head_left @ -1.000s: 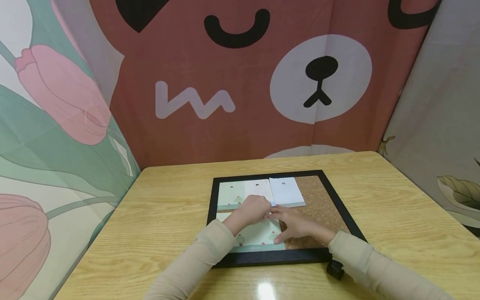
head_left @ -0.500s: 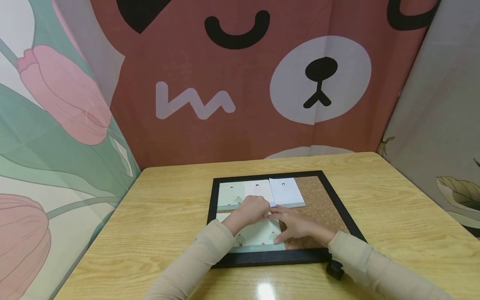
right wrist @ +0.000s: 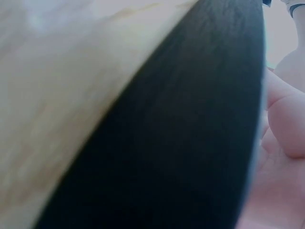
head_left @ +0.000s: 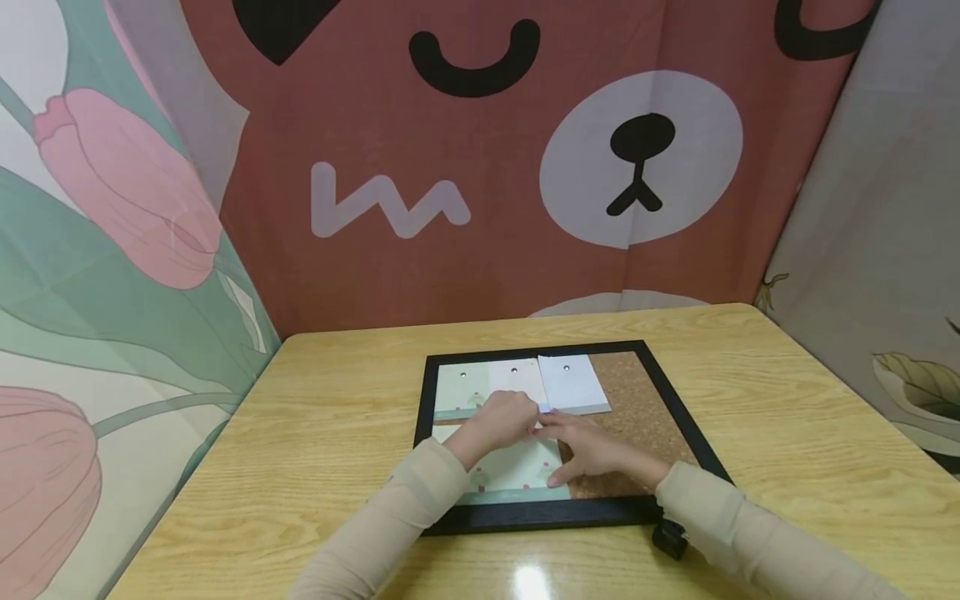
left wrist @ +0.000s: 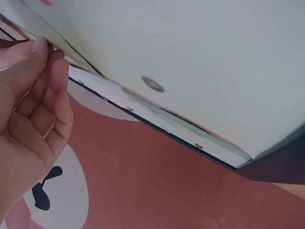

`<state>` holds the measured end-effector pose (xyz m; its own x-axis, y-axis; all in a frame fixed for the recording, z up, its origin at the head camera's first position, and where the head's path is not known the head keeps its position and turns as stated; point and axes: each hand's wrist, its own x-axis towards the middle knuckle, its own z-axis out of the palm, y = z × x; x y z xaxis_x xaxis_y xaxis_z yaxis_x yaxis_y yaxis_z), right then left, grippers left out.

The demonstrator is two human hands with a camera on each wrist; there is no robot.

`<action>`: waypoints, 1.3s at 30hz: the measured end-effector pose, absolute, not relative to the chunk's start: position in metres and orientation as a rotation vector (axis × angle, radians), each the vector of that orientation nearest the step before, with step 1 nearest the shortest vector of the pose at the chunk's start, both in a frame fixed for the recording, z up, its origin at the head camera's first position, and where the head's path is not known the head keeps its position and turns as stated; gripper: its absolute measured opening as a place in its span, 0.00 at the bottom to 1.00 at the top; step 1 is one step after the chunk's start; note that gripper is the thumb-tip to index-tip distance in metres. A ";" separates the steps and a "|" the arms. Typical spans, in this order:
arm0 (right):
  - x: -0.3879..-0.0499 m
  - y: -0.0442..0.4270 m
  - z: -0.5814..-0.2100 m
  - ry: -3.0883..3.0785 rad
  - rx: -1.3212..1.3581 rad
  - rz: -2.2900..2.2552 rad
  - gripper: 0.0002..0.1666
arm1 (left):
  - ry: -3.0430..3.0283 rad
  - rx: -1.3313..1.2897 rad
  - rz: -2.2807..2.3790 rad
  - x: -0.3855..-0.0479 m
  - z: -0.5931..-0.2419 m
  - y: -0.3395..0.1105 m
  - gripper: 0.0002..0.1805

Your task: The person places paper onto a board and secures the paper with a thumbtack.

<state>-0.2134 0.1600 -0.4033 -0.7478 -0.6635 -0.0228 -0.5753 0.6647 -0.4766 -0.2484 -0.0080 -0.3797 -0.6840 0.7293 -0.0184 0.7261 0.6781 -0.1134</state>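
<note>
A pale sheet of paper (head_left: 517,467) with a green lower border lies on the framed corkboard (head_left: 633,400). At its upper right corner my left hand (head_left: 501,421) is curled, thumb and fingertips pinched together over what seems to be a thumbtack, hidden by the fingers. In the left wrist view, the left hand (left wrist: 35,105) meets the paper edge, and a silver thumbtack (left wrist: 152,84) sits in the same sheet. My right hand (head_left: 592,446) rests with fingers spread on the sheet's right side, its index fingertip close to the left hand. The right wrist view shows mostly black frame (right wrist: 167,119).
Above lie other pinned sheets, a green and pink one (head_left: 461,392) and a bluish one (head_left: 573,383), with silver thumbtacks near their top edges. A small black object (head_left: 670,539) is by the right sleeve. Wooden table (head_left: 352,400) surrounds the board; a printed cloth (head_left: 487,275) hangs behind.
My left hand has shifted very slightly at the sheet's corner. The right hand, the sheets and the board stay where they were.
</note>
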 end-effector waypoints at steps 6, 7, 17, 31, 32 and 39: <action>-0.213 0.159 -0.402 2.680 -0.992 -0.670 0.43 | -2.868 -1.232 0.180 -0.248 -0.380 -0.007 0.02; -0.213 0.159 -0.402 2.680 -0.988 -0.671 0.43 | -2.873 -1.230 0.173 -0.248 -0.380 -0.007 0.02; -0.214 0.160 -0.402 2.684 -0.977 -0.672 0.43 | -3.116 -1.141 0.110 -0.240 -0.372 -0.006 0.06; -0.213 0.160 -0.404 2.664 -0.962 -0.692 0.43 | -3.207 -1.122 0.109 -0.230 -0.372 -0.005 0.07; -0.213 0.160 -0.404 2.664 -0.962 -0.692 0.43 | -3.209 -1.121 0.103 -0.230 -0.372 -0.005 0.07; -0.214 0.161 -0.403 2.657 -0.977 -0.696 0.44 | -3.216 -1.124 0.075 -0.230 -0.373 -0.005 0.05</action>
<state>-0.2135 0.1609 -0.4027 -0.7528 -0.6566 -0.0471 -0.5493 0.6660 -0.5047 -0.2303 -0.0047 -0.3733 -0.7513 0.6057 -0.2620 0.6173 0.7854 0.0458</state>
